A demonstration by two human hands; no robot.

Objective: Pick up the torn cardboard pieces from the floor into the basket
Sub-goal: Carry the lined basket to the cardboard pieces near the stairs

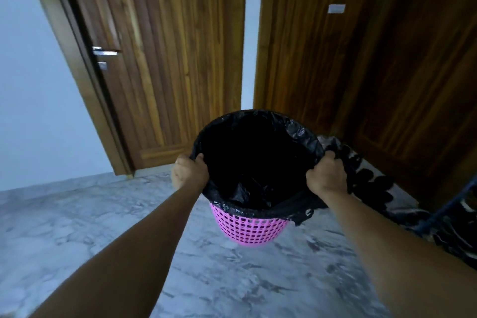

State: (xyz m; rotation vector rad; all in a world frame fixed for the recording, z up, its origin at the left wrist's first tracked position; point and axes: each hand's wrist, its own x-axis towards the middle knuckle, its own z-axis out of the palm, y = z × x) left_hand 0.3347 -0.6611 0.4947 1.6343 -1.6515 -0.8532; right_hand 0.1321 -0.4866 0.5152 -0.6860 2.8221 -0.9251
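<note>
Above marble floor point(90, 214), basket point(249, 230) seemingly between fingers point(200, 159).

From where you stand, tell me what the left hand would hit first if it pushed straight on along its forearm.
Probably the wooden door beyond the left hand, which grips the basket rim; depth is unclear.

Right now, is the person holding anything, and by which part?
Yes: the pink basket, by its rim. The left hand grips the left side and the right hand the right side, both over the black bin liner.
</note>
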